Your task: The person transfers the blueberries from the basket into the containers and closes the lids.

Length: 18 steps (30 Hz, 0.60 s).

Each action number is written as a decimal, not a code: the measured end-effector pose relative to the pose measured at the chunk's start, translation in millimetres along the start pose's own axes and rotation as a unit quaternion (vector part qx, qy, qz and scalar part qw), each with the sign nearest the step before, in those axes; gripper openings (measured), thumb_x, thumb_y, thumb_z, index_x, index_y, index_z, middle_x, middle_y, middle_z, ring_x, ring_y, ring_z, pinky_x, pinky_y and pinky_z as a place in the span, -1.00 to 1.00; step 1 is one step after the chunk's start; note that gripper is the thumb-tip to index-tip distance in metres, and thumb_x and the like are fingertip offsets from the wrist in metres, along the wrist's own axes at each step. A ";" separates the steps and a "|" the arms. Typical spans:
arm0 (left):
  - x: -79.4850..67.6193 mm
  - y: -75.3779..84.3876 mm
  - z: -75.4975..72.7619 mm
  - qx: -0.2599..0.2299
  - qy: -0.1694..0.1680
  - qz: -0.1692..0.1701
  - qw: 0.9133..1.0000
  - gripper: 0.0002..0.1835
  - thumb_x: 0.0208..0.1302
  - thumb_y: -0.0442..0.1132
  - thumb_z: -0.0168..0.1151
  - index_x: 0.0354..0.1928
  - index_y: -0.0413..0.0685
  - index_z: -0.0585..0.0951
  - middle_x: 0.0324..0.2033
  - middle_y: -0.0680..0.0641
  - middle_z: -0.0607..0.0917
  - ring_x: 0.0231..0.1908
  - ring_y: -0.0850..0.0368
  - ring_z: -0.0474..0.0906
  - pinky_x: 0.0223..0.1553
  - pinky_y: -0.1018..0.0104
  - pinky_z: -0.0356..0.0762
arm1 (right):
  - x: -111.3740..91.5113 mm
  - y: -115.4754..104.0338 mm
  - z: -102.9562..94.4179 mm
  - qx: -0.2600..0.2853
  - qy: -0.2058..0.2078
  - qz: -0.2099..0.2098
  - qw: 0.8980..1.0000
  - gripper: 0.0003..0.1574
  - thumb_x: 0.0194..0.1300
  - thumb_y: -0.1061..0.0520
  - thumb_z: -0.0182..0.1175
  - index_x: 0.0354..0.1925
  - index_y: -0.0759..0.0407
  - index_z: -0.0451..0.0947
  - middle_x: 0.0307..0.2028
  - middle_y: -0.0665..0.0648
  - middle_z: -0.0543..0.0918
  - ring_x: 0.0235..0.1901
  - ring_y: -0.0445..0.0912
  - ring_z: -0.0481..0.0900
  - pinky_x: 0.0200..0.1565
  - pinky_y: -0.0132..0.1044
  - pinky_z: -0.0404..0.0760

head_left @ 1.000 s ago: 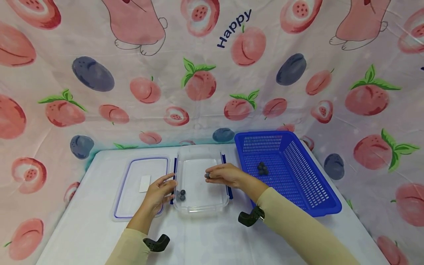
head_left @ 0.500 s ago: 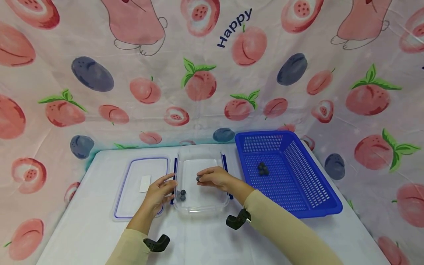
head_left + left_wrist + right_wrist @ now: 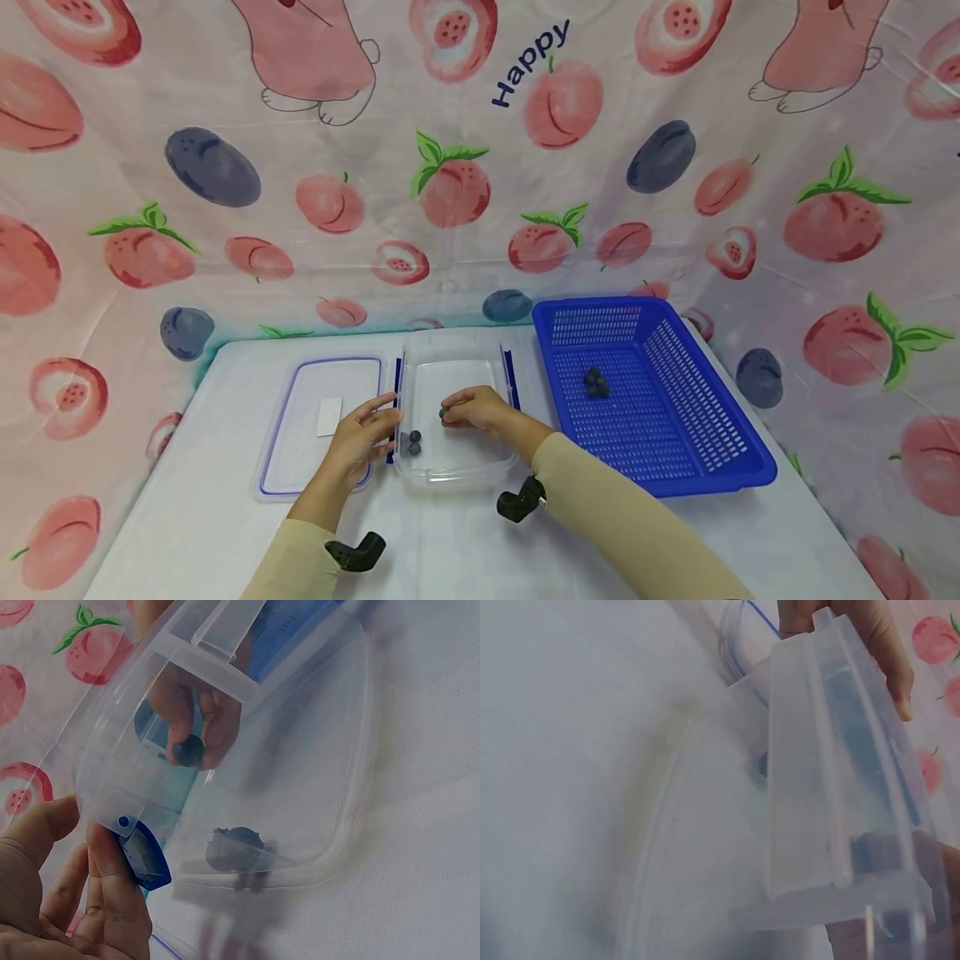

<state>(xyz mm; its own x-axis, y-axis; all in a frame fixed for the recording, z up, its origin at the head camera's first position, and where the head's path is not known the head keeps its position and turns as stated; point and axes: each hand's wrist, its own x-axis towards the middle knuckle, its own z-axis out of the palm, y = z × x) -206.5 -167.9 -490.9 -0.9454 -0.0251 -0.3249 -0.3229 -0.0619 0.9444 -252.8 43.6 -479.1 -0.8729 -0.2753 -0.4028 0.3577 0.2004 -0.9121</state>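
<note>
We look across a white worktop point(image 3: 450, 550), cream sleeves point(image 3: 296, 558) nearest us. In the near left corner of the clear container point(image 3: 457, 477) we see loose blueberries point(image 3: 415, 448). The left hand point(image 3: 360, 433) rests relaxed, spread fingers against the container's blue side latch point(image 3: 146, 859). The right hand point(image 3: 483, 408) pinches a single blueberry point(image 3: 187, 751) within the container's walls; whether it touches the bottom we cannot tell. A clear, blue-edged lid point(image 3: 296, 454) lies left, while right stands a blue perforated basket point(image 3: 693, 392) holding a small berry pile point(image 3: 597, 388). Behind hangs peach-printed fabric point(image 3: 450, 296).
</note>
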 end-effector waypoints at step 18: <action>2.4 -2.7 1.9 0.007 0.007 0.000 1.000 -0.45 0.35 -0.27 0.25 0.37 -0.07 0.42 -0.15 0.11 0.67 -0.19 0.19 0.59 -0.25 0.38 0.66 | 3.6 4.6 2.2 0.028 0.020 0.039 0.999 -0.60 0.20 0.43 0.26 0.04 0.50 0.57 -0.06 0.38 0.69 -0.09 0.10 0.72 0.04 -0.15 0.65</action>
<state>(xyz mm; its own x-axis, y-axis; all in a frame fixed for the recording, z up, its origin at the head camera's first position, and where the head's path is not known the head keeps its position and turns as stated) -208.0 -166.0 -494.1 -0.9450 -0.0388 -0.3248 -0.3230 -0.0472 0.9452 -253.6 41.5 -484.9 -0.8536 -0.2221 -0.4713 0.4432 0.1660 -0.8809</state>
